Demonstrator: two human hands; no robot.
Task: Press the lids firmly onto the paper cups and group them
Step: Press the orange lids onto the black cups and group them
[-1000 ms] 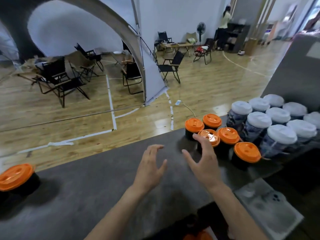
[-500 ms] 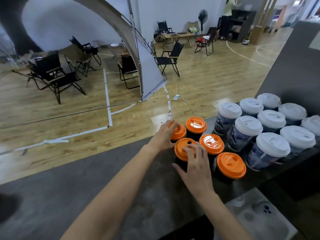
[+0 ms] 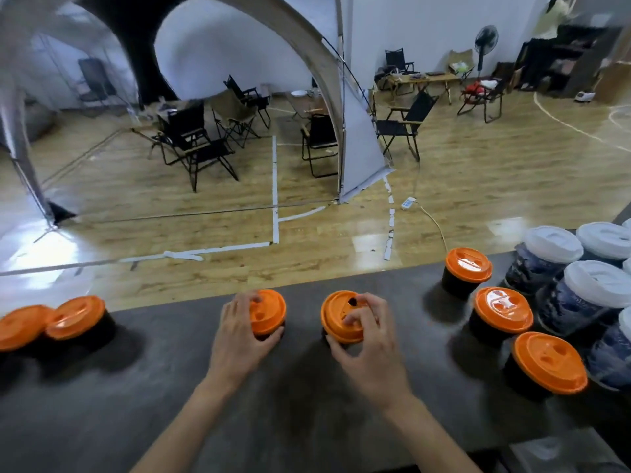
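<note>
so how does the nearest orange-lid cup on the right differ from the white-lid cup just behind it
The orange-lid cup is short and black-bodied; the white-lid cup is taller, with a dark blue patterned body. One lid is orange, the other white. Both stand upright, lidded, on the counter.

counter [image 3: 307, 421]: dark | left hand [image 3: 239, 332]: curled round first cup [image 3: 269, 314], orange lid | right hand [image 3: 367, 339]: fingers bent over the orange lid of second cup [image 3: 336, 319], near the first | far left: pair of cups [image 3: 76, 317], orange lids, side by side | right: three cups [image 3: 502, 310], orange lids, beside white-lidded cups [image 3: 596, 285] | behind: wooden floor [image 3: 341, 240], folding chairs [image 3: 198, 145]
</note>
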